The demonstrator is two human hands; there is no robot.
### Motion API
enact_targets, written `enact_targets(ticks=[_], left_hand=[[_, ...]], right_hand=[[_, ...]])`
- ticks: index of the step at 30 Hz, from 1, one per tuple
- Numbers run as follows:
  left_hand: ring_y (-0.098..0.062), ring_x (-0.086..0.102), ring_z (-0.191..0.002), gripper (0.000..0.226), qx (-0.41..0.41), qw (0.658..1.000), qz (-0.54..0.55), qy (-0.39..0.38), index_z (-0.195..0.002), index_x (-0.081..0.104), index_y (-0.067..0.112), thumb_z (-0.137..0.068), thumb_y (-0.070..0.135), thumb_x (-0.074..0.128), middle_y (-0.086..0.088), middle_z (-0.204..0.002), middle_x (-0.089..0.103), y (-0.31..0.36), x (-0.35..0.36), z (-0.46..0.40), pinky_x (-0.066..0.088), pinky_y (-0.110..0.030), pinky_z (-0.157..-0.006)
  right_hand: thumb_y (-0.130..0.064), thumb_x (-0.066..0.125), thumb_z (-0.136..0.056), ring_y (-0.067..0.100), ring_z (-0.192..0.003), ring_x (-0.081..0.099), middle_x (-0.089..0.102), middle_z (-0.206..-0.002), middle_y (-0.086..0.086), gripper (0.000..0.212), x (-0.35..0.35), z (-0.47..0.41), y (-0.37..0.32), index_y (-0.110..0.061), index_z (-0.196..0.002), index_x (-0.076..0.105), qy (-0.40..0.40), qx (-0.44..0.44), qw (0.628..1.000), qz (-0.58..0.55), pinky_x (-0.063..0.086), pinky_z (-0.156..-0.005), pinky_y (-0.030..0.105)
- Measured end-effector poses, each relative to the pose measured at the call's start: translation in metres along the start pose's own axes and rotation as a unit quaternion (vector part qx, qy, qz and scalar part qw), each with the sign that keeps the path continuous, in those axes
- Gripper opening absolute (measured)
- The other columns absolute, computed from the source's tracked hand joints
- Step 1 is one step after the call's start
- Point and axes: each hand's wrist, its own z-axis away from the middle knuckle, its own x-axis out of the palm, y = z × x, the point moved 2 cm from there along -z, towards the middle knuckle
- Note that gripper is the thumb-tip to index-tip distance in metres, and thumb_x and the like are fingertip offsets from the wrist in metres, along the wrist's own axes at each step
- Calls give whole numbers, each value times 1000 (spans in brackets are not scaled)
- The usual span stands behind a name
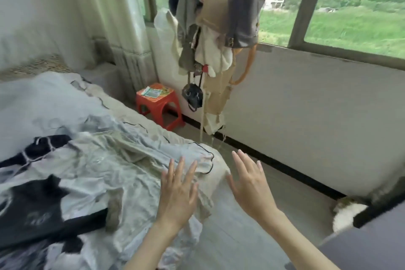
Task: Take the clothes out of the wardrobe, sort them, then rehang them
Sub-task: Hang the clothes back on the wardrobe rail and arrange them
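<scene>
A pale grey-white garment [114, 173] lies spread and crumpled over the bed corner. A black-and-white garment [32, 210] lies beside it at the lower left. My left hand [178, 190] hovers over the pale garment's right edge with straight, spread fingers and holds nothing. My right hand [252, 184] is stretched out flat over the floor beyond the bed corner, empty too. No wardrobe shows in this view.
A coat stand hung with clothes [210, 55], a dark leather bag [243, 17] and a small black bag [192, 96] stands by the window. A red plastic stool [160, 105] sits beside the bed. A cat [348, 212] crouches at the right wall.
</scene>
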Motion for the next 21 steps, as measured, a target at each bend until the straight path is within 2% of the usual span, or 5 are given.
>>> enact_targets(ticks=[7, 10, 14, 17, 21], left_hand=[[-17, -16, -139, 59, -225, 974, -15, 28, -143, 5, 38, -86, 50, 3, 6, -152, -7, -141, -46, 69, -8, -39, -112], [-34, 20, -140, 56, -312, 950, -13, 16, -142, 35, 27, -90, 43, 20, -7, -150, 28, -188, -62, 94, 23, -57, -108], [-31, 14, -141, 62, -393, 919, -30, 8, -141, 39, 22, -88, 45, 15, -8, -151, 26, -238, -67, 120, 19, -52, -109], [-39, 47, -124, 49, -461, 886, -41, -19, -129, 51, 18, -88, 35, 30, -15, -134, 51, -267, -65, 132, 44, -56, -90], [-38, 55, -116, 47, -521, 852, -60, -11, -123, 58, 18, -86, 33, 34, -14, -127, 58, -295, -56, 154, 49, -52, -83]], right_hand=[[-34, 48, -95, 25, -137, 31, 35, -147, 7, 55, 92, -46, -145, -14, -143, 33, -124, -177, 973, -79, 11, -114, 42], [-40, 40, -97, 20, -142, 20, 27, -152, 3, 56, 126, -59, -196, -17, -146, 25, -163, -249, 950, -91, 4, -115, 36], [-42, 34, -98, 18, -143, 15, 22, -153, 2, 57, 169, -77, -252, -18, -148, 19, -226, -308, 920, -91, 7, -117, 37], [-44, 29, -98, 16, -143, 13, 19, -154, 0, 56, 200, -89, -289, -21, -148, 17, -271, -349, 891, -101, 6, -117, 37], [-45, 27, -98, 13, -143, 10, 16, -155, -3, 57, 237, -103, -333, -22, -148, 12, -324, -396, 854, -89, 4, -118, 36]])
